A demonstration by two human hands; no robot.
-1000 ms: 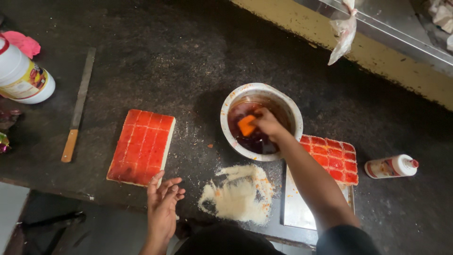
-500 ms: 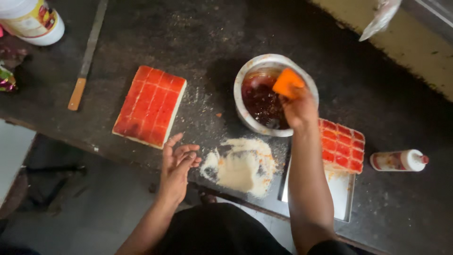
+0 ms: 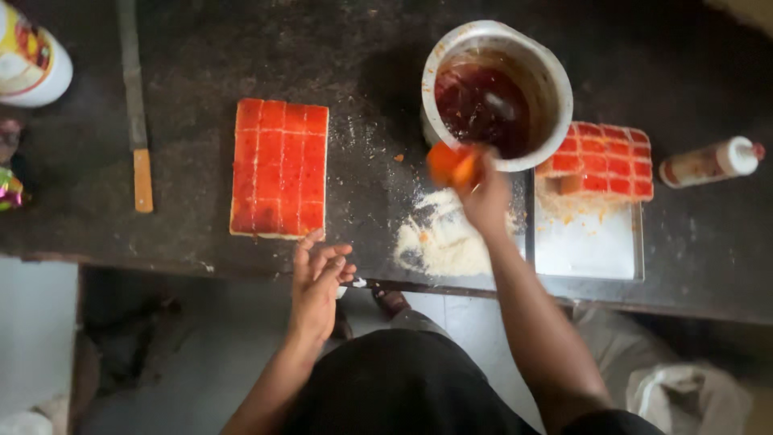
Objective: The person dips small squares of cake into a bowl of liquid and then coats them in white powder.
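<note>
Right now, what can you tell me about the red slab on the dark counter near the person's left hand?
The red slab is a flat rectangle lying on the dark counter, its longer side running away from the person. Its top is glossy orange-red, scored by pale lines into a grid of small squares; a light, cake-like edge shows along the near side. It looks whole, with no piece removed. The left hand rests open at the counter's edge, fingertips reaching the slab's near right corner. Pale crumbs are scattered on the counter to its right.
</note>
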